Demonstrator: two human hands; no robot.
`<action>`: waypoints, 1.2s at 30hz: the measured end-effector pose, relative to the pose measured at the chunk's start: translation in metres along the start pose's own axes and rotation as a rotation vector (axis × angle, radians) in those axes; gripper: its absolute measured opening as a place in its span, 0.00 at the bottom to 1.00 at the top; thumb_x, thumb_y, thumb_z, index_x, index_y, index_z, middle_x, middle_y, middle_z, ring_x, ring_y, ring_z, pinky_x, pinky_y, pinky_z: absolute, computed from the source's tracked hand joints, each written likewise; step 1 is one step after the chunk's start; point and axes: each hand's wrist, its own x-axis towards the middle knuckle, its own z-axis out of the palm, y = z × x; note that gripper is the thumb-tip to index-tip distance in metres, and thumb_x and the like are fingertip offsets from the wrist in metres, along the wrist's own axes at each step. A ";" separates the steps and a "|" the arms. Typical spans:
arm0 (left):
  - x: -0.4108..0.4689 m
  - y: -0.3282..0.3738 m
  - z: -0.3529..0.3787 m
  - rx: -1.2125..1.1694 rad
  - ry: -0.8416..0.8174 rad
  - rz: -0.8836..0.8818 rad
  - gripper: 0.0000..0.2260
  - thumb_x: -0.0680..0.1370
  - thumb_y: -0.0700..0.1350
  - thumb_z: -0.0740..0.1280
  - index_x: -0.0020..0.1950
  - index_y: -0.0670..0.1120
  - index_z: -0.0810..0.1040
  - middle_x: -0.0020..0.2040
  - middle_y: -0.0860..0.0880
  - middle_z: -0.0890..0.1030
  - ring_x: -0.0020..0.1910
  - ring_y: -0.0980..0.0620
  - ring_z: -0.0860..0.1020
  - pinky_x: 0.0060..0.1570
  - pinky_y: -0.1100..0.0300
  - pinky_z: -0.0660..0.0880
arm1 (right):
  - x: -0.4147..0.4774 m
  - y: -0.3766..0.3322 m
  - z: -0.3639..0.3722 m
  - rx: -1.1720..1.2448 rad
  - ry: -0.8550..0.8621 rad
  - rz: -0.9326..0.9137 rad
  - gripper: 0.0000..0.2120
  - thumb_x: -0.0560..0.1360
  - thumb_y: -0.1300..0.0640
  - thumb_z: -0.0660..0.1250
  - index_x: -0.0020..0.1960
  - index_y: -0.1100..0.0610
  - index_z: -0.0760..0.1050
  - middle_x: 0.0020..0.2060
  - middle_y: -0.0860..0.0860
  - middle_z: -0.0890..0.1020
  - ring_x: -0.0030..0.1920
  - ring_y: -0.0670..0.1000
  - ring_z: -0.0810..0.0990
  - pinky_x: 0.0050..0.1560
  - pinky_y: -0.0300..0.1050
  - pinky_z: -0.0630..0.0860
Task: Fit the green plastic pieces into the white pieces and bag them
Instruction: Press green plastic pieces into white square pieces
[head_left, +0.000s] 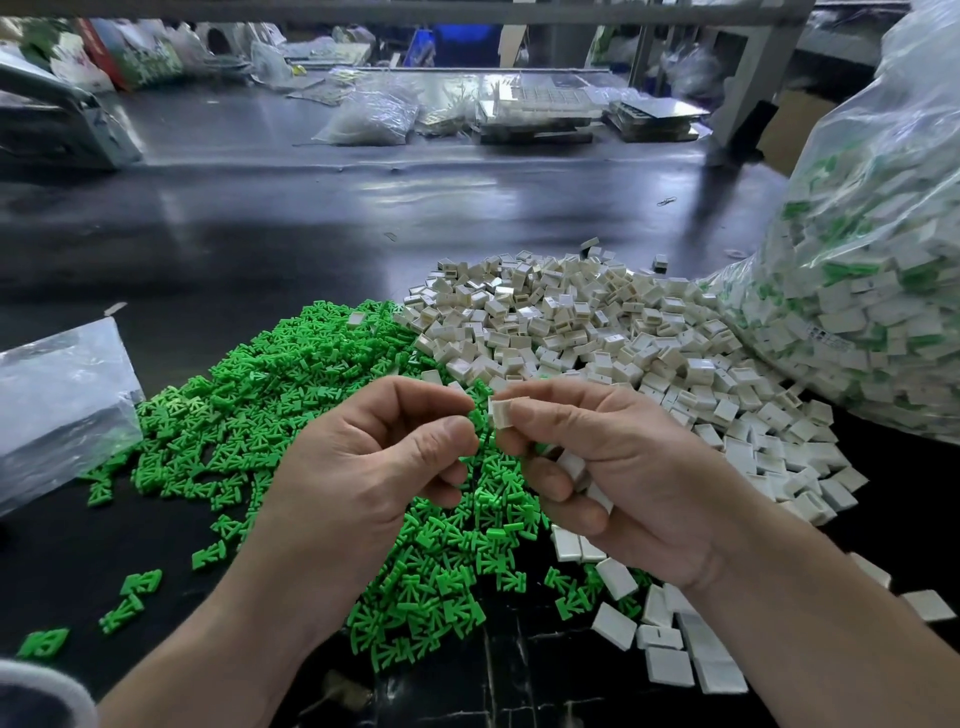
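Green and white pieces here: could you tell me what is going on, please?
A person is fitting them together. The left hand has a green piece in its grip, close beside a white piece pinched by the right hand, which also holds spare white ones. A green pile and a white pile lie beneath; the bag at right holds mixed pieces.

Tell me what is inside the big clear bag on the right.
Through the clear bag show packed white pieces with green pieces among them. What lies deeper in is covered by that outer layer and glare.
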 end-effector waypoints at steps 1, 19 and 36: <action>-0.001 0.001 0.001 0.024 0.006 0.019 0.10 0.68 0.48 0.77 0.47 0.49 0.85 0.38 0.44 0.83 0.36 0.50 0.80 0.35 0.61 0.78 | -0.001 0.000 0.001 -0.014 -0.007 -0.010 0.14 0.68 0.56 0.74 0.52 0.60 0.83 0.37 0.55 0.80 0.26 0.47 0.70 0.18 0.35 0.64; -0.002 0.004 0.003 -0.384 -0.238 -0.124 0.21 0.70 0.50 0.77 0.59 0.44 0.82 0.36 0.44 0.82 0.31 0.51 0.80 0.29 0.61 0.77 | -0.007 0.005 0.011 -0.231 -0.081 -0.108 0.09 0.76 0.51 0.69 0.44 0.56 0.81 0.31 0.51 0.75 0.23 0.45 0.69 0.20 0.34 0.63; -0.002 0.006 0.010 -0.613 -0.260 -0.283 0.16 0.63 0.49 0.81 0.48 0.45 0.85 0.30 0.46 0.81 0.24 0.53 0.79 0.22 0.63 0.76 | -0.010 0.003 0.017 -0.211 -0.102 -0.054 0.13 0.74 0.50 0.69 0.51 0.60 0.81 0.29 0.48 0.74 0.23 0.43 0.67 0.19 0.34 0.61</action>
